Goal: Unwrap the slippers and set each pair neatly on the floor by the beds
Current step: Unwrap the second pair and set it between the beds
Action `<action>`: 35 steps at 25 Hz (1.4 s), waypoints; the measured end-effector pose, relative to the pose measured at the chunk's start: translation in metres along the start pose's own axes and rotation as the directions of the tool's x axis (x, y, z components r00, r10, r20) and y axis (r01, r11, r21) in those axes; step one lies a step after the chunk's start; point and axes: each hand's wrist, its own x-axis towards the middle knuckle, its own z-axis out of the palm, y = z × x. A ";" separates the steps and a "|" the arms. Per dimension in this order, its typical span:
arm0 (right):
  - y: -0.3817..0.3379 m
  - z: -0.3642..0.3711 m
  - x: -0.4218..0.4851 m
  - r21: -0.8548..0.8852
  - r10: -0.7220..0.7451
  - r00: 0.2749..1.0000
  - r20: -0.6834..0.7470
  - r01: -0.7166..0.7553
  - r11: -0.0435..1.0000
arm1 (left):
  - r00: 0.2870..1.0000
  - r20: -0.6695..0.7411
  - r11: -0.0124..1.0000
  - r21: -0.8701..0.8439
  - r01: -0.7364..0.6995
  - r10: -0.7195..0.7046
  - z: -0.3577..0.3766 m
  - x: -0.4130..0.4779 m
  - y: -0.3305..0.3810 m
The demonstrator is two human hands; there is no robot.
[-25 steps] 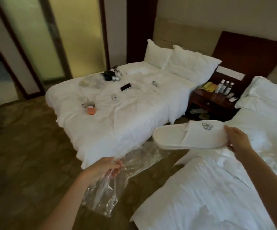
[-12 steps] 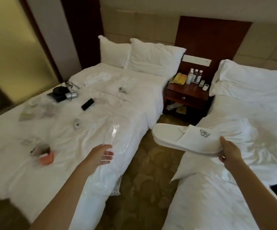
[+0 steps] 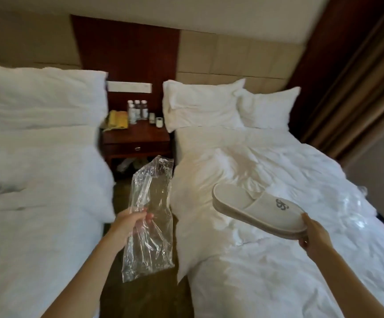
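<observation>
My right hand (image 3: 316, 235) grips the toe end of a stacked pair of white slippers (image 3: 258, 210) with a grey logo, holding them level above the right bed (image 3: 289, 260). My left hand (image 3: 130, 222) pinches an empty clear plastic wrapper (image 3: 150, 216), which hangs upright over the strip of patterned carpet (image 3: 145, 294) between the two beds. Another crumpled clear wrapper (image 3: 349, 212) lies on the right bed near its right edge.
The left bed (image 3: 37, 203) with a blurred small item fills the left side. A dark wooden nightstand (image 3: 135, 138) with bottles, a yellow pad and remotes stands at the far end of the narrow aisle. Brown curtains (image 3: 358, 76) hang at right.
The view has swung right, from the cluttered left bed toward the right bed. My left hand, which seemed free of the wrapper at the left bed, now holds it up over the aisle. The slippers stay gripped.
</observation>
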 end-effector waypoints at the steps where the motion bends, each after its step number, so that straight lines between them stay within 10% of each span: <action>1: -0.001 -0.007 0.010 0.048 0.013 0.999 -0.030 -0.011 0.999 | 0.999 0.049 1.000 0.028 0.012 -0.013 0.024 0.029 0.011; 19: 0.119 0.096 0.225 0.339 0.399 0.859 -0.322 -0.288 0.895 | 0.845 0.446 0.902 0.422 0.090 -0.293 0.418 0.452 -0.061; 22: 0.129 0.165 0.245 0.304 0.366 0.890 -0.271 -0.282 0.910 | 0.856 0.474 0.937 0.348 0.035 -0.208 0.391 0.494 -0.050; 28: 0.118 0.322 0.272 0.146 0.280 0.960 -0.011 -0.275 0.950 | 0.710 0.554 0.898 0.210 0.388 -0.436 0.202 0.555 0.019; 35: 0.182 0.519 0.252 -0.139 0.179 0.951 0.252 -0.147 0.979 | 0.864 0.370 0.914 0.343 0.215 -0.342 -0.048 0.551 -0.025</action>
